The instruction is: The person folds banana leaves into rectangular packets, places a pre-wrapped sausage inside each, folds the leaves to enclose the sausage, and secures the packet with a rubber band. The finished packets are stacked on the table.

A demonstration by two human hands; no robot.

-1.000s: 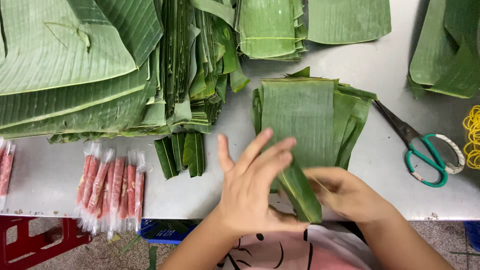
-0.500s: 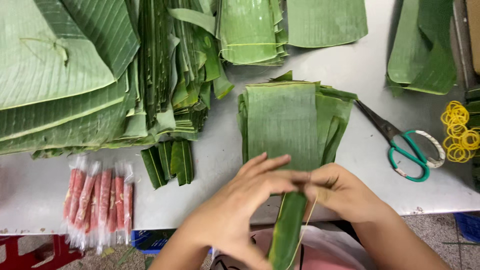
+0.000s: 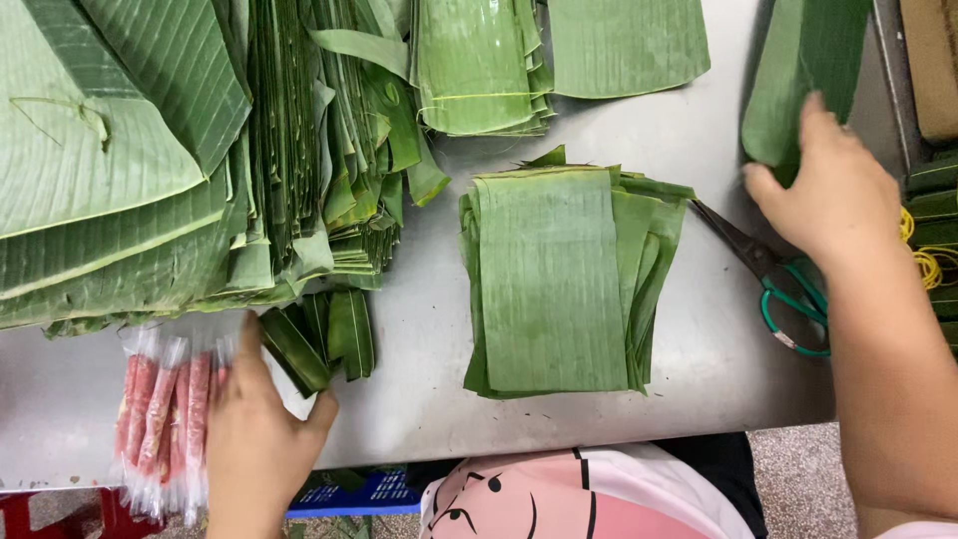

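The left hand (image 3: 254, 439) lies flat on the near-left edge of the grey table (image 3: 699, 150), fingers spread and loosely open, gripping nothing. Its fingertips rest on a clear packet of pink sausage sticks (image 3: 160, 414), and its thumb touches a small bundle of narrow folded leaf strips (image 3: 319, 344). The sausage sticks run lengthwise from near to far, side by side; the strips tilt slightly, their near ends leaning toward the hand.

The right hand (image 3: 833, 195) reaches to the far right and is partly open, fingers laid on the lower edge of a folded banana leaf piece (image 3: 803, 70) whose long axis runs away from the person; whether it grips the leaf cannot be told. Just beside that wrist lie green-handled scissors (image 3: 773, 274), blades pointing up-left toward a stack of cut rectangular leaves (image 3: 554, 279) in the table's middle, long side running near to far. Yellow rubber bands (image 3: 928, 265) sit at the right edge. Large whole leaves (image 3: 110, 180) fill the far left.
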